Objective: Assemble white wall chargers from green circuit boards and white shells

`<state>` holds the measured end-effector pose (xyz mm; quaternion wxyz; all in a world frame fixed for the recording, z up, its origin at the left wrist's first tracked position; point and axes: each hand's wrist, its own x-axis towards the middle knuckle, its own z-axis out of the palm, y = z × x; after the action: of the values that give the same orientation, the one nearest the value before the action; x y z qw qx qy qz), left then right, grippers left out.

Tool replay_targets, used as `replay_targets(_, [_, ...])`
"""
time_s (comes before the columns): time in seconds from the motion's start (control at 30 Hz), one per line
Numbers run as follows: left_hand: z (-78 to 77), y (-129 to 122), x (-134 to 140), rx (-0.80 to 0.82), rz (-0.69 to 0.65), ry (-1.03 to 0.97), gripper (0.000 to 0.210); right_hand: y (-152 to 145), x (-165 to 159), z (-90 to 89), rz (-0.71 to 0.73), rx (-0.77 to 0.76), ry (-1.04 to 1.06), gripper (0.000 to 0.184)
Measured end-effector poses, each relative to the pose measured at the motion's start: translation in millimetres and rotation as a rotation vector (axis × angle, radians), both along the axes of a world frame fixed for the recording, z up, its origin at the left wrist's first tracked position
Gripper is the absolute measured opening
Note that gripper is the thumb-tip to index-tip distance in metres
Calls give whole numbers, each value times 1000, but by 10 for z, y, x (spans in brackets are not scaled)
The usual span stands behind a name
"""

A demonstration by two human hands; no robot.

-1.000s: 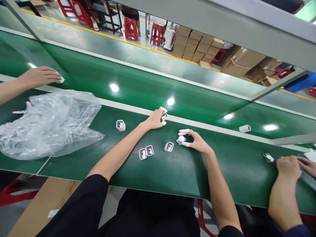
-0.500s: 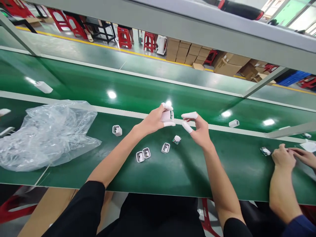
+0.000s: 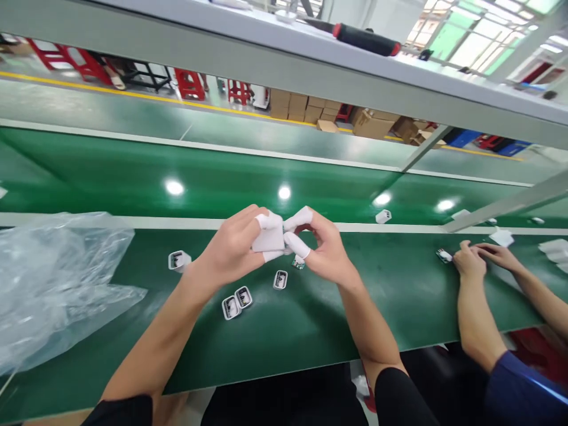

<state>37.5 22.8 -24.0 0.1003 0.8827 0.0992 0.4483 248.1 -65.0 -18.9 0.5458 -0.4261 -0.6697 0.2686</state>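
Observation:
A white plastic charger housing (image 3: 268, 241) is gripped between the thumb and fingers of my left hand (image 3: 231, 244), its open end turned right. My right hand (image 3: 326, 251) is pinched at that open end; whatever lies between its fingertips is hidden. White finger cots cover the thumb and fingertips on both hands. Just below the right fingers lies a small circuit board (image 3: 298, 262) with a white part on it. A housing with components inside (image 3: 280, 280) stands near it. Two similar filled housings (image 3: 236, 302) stand side by side to the left, and another (image 3: 179, 261) lies beyond my left wrist.
A clear plastic bag (image 3: 57, 284) covers the left of the green bench (image 3: 310, 331). At right, a co-worker's hands (image 3: 473, 260) work beside another circuit board (image 3: 444, 255). A white housing (image 3: 383, 216) lies farther back. Overhead runs a shelf (image 3: 266, 56) bearing a black-and-red screwdriver (image 3: 366, 40).
My right hand has moved left and closed at the housing's open end; before, it was apart with thumb and finger spread. The camera view has shifted, too.

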Motion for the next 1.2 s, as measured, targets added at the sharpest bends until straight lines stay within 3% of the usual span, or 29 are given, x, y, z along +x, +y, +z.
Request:
replay_targets(0.33, [-35,10,-21,186,124,74,25,-38,17,2,-45,-21,-1,12])
replay_targets(0.5, [-4,-43,-9,111,84,58,32,-93,82,33,-34,0,-14,17])
replay_targets(0.6, [24,-110,21,-14,18,-22,46,-114,135,10,26,1,36,36])
replay_targets(0.73, [50,-163,54,-101,-22,-122,52,-85,162,-56,209,69,108,63])
replay_targets(0.9, [36,-150,56,-106,-60,-147,51,-54,109,-105,207,76,161,61])
replay_targets(1.2, [50,-160,52,-162,-128,-123,53,-51,223,-43,193,168,64,50])
